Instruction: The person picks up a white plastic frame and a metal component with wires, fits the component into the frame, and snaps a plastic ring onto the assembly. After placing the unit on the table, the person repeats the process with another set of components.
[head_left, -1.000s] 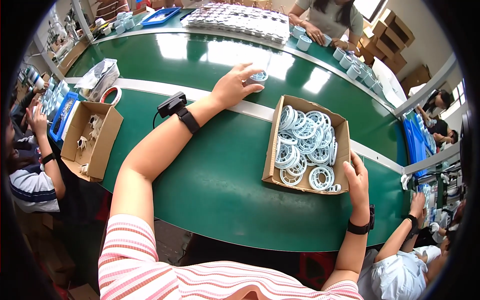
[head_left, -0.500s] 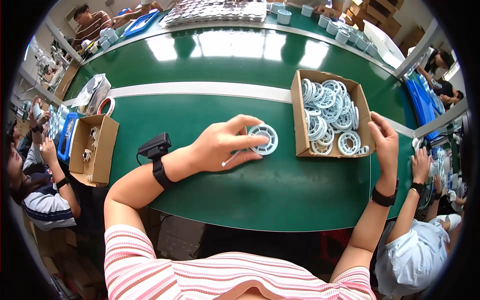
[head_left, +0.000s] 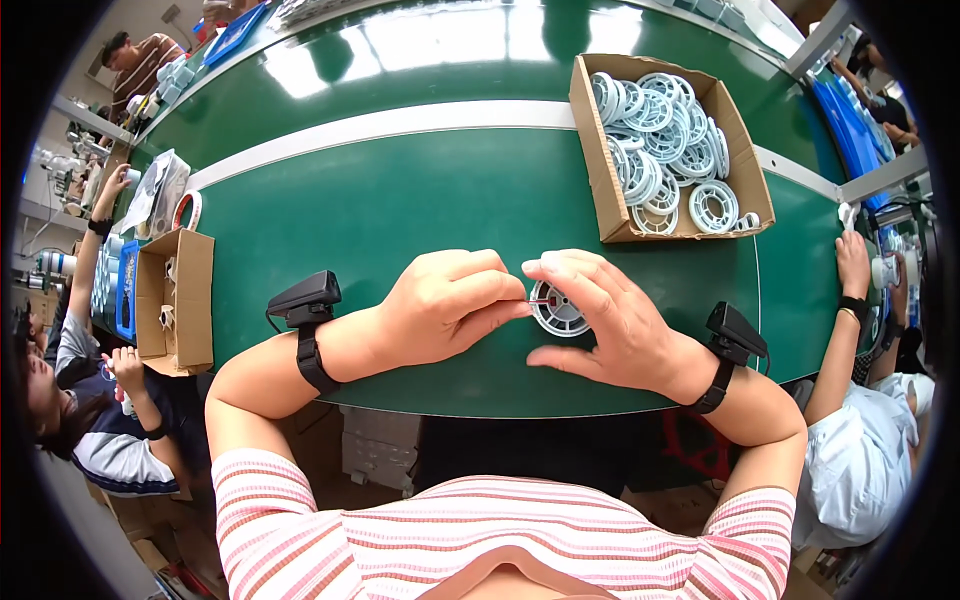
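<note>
A pale blue spoked plastic ring (head_left: 558,318) lies on the green table between my hands. My left hand (head_left: 455,305) is closed in a pinch at the ring's left side. A thin stick-like thing (head_left: 541,301) runs from those fingertips over the ring; most of it is hidden, so I cannot tell its kind. Over the ring's right part curves my right hand (head_left: 625,325), its thumb apart from the fingers. It covers that side of the ring, and whether it touches is unclear. Several similar rings (head_left: 665,135) fill a cardboard box (head_left: 605,190) beyond my right hand.
At the left stands a second cardboard box (head_left: 195,310) with small white parts. A tape roll (head_left: 187,208) and a clear plastic bag (head_left: 160,190) lie behind it. A white strip (head_left: 400,118) crosses the green table (head_left: 380,210). Co-workers sit on both sides.
My right hand has come from beside the ring box to the ring. My left fingers have drawn off the ring's face to its left edge. The view has tilted down.
</note>
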